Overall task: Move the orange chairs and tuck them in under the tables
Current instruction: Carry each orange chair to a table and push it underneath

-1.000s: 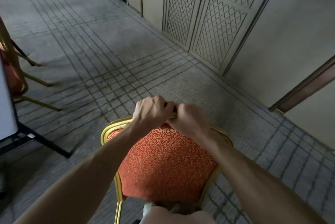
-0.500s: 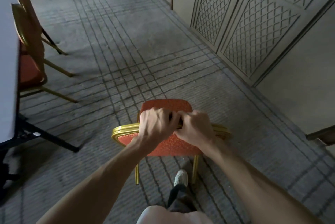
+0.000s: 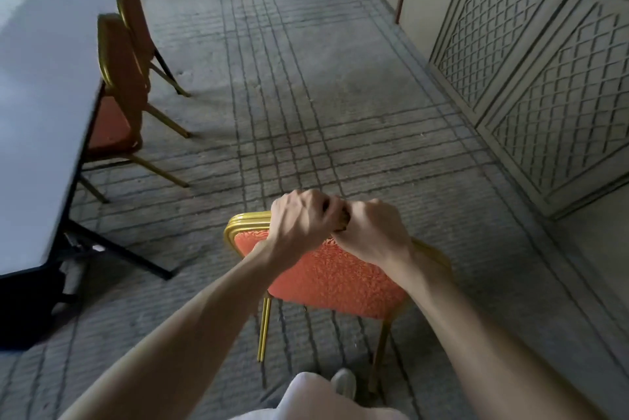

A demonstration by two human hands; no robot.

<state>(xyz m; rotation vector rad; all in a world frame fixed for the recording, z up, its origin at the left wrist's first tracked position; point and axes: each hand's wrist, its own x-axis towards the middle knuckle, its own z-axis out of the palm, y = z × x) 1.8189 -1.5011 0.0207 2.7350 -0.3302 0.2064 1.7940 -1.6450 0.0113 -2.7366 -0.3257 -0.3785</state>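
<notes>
An orange chair (image 3: 335, 280) with a gold frame stands in front of me, its patterned backrest facing me. My left hand (image 3: 301, 220) and my right hand (image 3: 372, 232) grip the top rail of that backrest side by side, knuckles touching. The seat is hidden behind the backrest. Two more orange chairs sit tucked at the white table (image 3: 37, 86) on the left: a nearer chair (image 3: 117, 89) and a farther chair (image 3: 134, 18).
The table's black folding legs (image 3: 112, 249) reach onto the carpet at the left. A lattice-panelled wall (image 3: 531, 79) runs along the right. Grey patterned carpet (image 3: 306, 96) stretches ahead between table and wall. My shoe (image 3: 343, 382) shows below the chair.
The view has swung left, bringing the table and both tucked chairs into sight. The held chair has tilted and turned, its seat now hidden. Both hands keep their grip.
</notes>
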